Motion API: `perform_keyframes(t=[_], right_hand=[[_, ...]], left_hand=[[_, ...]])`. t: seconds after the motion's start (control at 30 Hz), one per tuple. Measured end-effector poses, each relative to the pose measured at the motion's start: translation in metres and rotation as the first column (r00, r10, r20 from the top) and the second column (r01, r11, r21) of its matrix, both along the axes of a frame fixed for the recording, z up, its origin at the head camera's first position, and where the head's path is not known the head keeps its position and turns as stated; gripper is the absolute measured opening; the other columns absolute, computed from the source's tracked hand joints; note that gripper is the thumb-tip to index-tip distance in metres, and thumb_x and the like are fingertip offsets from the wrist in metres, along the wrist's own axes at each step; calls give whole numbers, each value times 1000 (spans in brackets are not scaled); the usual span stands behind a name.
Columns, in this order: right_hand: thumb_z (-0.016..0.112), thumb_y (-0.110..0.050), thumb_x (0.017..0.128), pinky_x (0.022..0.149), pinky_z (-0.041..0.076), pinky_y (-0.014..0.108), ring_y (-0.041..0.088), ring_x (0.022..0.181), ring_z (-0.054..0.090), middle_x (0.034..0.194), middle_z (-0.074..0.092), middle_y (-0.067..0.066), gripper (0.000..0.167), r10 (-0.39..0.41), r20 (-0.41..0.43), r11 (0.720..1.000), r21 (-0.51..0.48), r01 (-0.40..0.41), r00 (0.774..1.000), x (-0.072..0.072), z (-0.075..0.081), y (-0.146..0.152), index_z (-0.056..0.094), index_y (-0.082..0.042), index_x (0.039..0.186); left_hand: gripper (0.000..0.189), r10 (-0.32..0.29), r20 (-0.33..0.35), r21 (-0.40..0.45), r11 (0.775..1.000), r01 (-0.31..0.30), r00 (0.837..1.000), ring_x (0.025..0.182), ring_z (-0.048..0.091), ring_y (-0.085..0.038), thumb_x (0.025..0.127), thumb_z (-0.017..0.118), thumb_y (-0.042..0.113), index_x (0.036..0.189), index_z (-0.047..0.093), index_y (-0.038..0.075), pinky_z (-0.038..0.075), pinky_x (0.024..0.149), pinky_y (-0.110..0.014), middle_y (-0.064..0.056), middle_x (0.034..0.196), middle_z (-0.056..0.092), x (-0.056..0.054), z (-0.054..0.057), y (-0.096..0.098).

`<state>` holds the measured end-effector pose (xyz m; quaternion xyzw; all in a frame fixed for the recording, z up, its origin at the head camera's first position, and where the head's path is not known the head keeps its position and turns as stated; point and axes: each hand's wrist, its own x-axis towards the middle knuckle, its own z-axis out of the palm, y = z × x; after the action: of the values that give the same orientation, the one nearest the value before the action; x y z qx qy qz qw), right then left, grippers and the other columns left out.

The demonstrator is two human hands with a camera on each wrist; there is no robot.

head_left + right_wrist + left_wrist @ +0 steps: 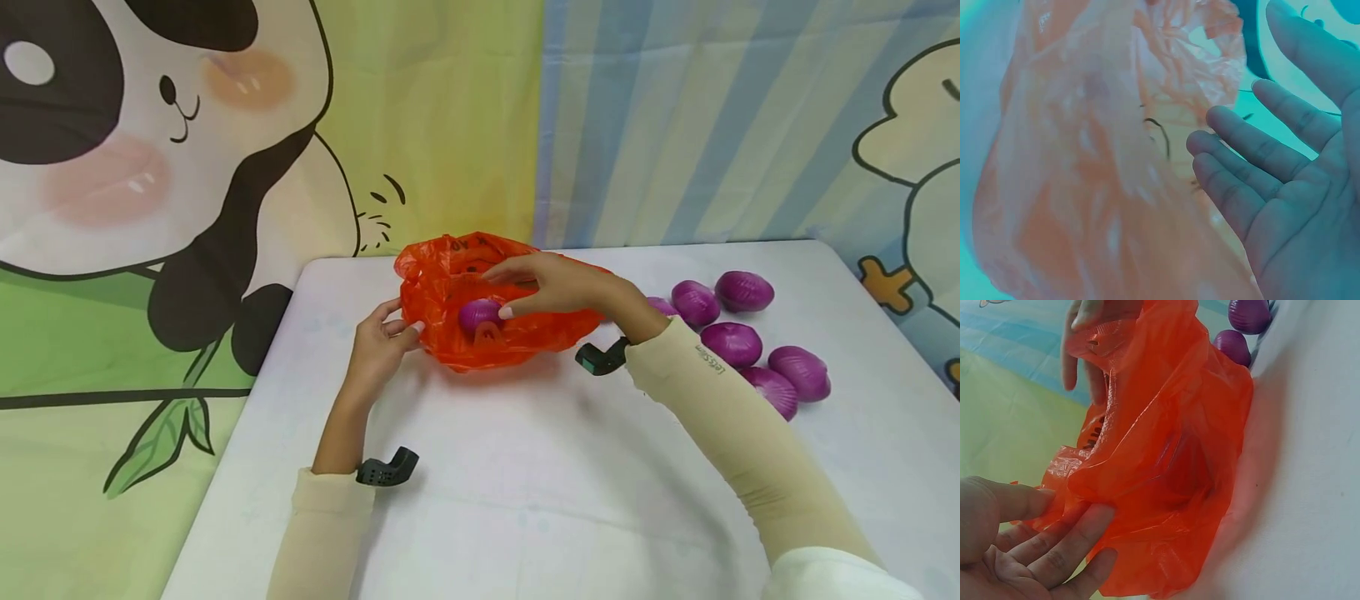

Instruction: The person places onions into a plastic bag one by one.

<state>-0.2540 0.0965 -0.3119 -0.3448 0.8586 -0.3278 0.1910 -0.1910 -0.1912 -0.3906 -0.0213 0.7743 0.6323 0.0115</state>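
Note:
A red plastic bag [540, 333] lies on the table with its mouth spread, a purple onion [478, 315] showing in the opening. My left hand [378, 346] pinches the bag's left edge between thumb and fingers; the left wrist view shows the film [1063, 472] between them. Over the mouth, my right hand [558, 285] is spread, its thumb tip right at the onion in the head view. The palm of the right hand [1297, 187] is bare in the right wrist view, fingers extended beside the bag.
Several more purple onions [731, 343] lie in a loose group on the right of the white-covered table [525, 500], partly behind the right forearm. A printed cloth backdrop [450, 125] hangs behind the table's far edge.

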Motion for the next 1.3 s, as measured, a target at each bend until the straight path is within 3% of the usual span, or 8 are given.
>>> perform_keyframes(t=[0.3,0.5,0.8,1.0,1.13,1.3], right_hand=[[72,-34,89,105,40,43,20,129,48,138,54,-1,56,5,-22,992,-125,-8,1000,23,19,34,54,-19,139],[68,-20,92,100,45,33,17,127,51,138,54,1,49,-27,-5,962,-274,25,1000,35,31,61,54,-10,138],[62,0,93,90,51,25,30,119,57,130,59,14,42,-124,-78,905,-417,81,989,50,26,103,56,-4,135],[61,7,91,89,50,23,17,117,59,127,61,12,43,-187,-106,885,-449,120,977,65,18,128,56,0,132],[61,11,89,91,48,21,12,117,58,127,60,14,45,-206,-124,891,-435,133,971,74,11,144,55,2,132],[67,-1,90,88,48,15,6,115,58,128,60,5,46,-329,-101,905,-318,283,939,87,2,160,57,-9,134]], left_hand=[[53,12,-4,25,1000,-12,1000,86,72,-24,94,62,9,143,43,5,54,88,-35,-22,114,66,0,1,-3],[53,22,-8,16,1000,-22,1000,88,71,-23,94,62,11,144,43,7,53,90,-34,-20,115,66,1,3,-6],[54,53,-7,23,998,-53,999,87,72,-22,94,64,15,144,44,10,53,89,-33,-16,114,67,1,5,-8],[54,63,-5,20,998,-63,998,88,71,-22,94,64,16,144,44,11,53,88,-33,-14,113,68,1,6,-9],[53,61,-14,34,998,-60,998,87,71,-22,95,63,13,144,44,10,53,87,-32,-16,113,68,2,6,-9],[53,54,-22,45,998,-53,998,86,72,-21,95,61,10,144,43,9,53,87,-31,-18,113,67,2,6,-10]])
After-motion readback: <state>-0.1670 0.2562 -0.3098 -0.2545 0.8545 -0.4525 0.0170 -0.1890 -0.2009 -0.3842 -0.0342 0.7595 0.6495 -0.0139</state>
